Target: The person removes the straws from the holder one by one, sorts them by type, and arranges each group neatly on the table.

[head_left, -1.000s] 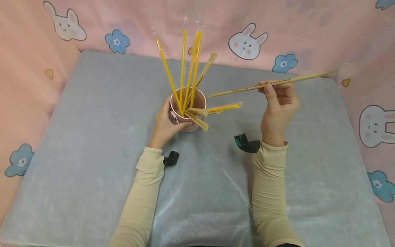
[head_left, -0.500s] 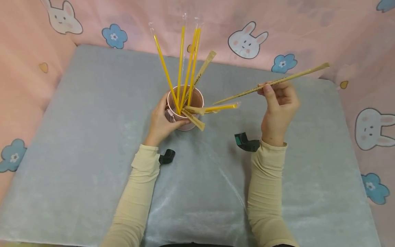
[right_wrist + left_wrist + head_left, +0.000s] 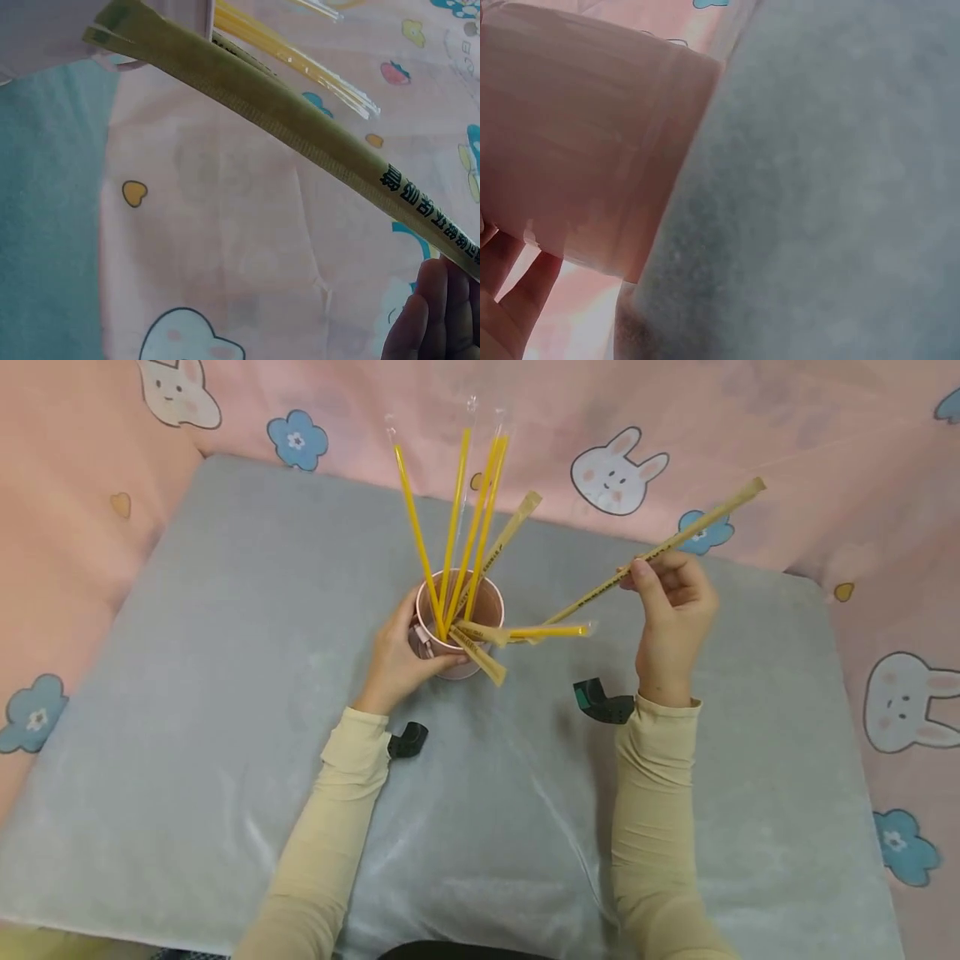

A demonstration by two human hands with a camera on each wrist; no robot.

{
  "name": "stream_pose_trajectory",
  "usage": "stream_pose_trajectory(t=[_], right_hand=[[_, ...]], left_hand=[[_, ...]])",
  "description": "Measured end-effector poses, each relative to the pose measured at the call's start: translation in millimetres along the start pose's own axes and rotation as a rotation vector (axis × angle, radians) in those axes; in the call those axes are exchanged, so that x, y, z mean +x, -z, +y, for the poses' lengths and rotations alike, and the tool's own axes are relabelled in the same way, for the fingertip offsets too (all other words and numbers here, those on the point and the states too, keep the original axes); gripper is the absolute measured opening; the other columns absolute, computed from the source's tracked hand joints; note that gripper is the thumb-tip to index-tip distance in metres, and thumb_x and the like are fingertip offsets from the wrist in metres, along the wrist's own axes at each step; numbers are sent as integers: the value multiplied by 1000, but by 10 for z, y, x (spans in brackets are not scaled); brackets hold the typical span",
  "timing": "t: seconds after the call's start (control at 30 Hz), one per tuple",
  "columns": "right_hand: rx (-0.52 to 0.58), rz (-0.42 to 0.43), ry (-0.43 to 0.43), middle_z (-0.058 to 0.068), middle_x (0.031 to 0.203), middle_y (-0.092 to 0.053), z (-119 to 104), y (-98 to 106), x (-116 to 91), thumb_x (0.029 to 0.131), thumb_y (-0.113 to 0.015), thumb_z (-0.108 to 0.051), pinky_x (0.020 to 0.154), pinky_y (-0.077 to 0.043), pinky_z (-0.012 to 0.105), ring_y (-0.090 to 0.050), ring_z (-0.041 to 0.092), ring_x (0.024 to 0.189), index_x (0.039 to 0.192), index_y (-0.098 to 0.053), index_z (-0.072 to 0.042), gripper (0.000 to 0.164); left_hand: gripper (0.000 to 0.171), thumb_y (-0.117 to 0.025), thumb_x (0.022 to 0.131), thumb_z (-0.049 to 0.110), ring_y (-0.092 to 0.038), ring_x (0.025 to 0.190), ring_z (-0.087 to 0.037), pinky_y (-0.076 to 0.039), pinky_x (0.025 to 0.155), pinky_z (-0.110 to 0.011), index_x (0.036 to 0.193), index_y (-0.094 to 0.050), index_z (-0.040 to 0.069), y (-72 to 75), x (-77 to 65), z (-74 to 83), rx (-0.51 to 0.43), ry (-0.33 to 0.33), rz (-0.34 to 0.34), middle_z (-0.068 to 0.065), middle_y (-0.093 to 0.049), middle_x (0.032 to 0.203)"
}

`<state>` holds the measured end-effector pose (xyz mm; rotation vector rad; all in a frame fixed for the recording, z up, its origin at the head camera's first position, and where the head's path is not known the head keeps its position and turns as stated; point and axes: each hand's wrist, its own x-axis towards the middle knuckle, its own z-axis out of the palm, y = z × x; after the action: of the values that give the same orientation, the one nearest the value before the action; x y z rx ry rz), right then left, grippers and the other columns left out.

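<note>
My left hand (image 3: 393, 660) grips a pink cup (image 3: 577, 135) by its side, thumb along the front below the rim. In the head view the cup holds several yellow straws (image 3: 414, 518) in clear sleeves, fanned upward. Several straws in brown paper wrappers (image 3: 482, 663) stand among them or lean over the rim, and one yellow straw (image 3: 551, 632) leans out to the right. My right hand (image 3: 675, 618) pinches a paper-wrapped straw (image 3: 652, 553) between thumb and fingers, right of the cup. It slants, and its lower end overlaps the leaning yellow straw. Dark printing shows along its wrapper (image 3: 300, 139).
A grey cloth (image 3: 225, 693) covers the table. Pink curtains (image 3: 375, 410) with rabbits and flowers rise at the back and both sides. A black wrist camera (image 3: 602, 702) sits on the right sleeve, another black camera (image 3: 408, 740) on the left.
The paper-wrapped straw in my right hand has tilted from nearly level to a steeper slant, its lower end dropping toward the leaning straws. My left hand keeps its grip on the cup.
</note>
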<state>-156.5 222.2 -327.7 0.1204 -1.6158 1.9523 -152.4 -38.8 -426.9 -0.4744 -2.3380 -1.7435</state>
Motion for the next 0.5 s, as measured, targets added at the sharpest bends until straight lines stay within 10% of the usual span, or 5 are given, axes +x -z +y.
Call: stream_pose_trajectory(t=[0.3,0.5], right_hand=[[-140,-66,-88,6,70,-64,112,65,-58,83,-68,3,68,-50,28,-58,18,63,77,-66,3,7],[-351,-260,-259,0,70,-64,314,91,-79,86,-68,-6,61,-49,24,-57,14,63,83,-66,3,9]], left_hand=[[100,-91,59,20,-54,105,-24,-41,95,-36,143,-38,6,-32,27,-2,39,13,-27,-13,-55,124],[102,-90,61,15,-50,116,-27,-38,100,-36,145,-33,5,-42,8,33,10,17,-20,-15,-51,131]])
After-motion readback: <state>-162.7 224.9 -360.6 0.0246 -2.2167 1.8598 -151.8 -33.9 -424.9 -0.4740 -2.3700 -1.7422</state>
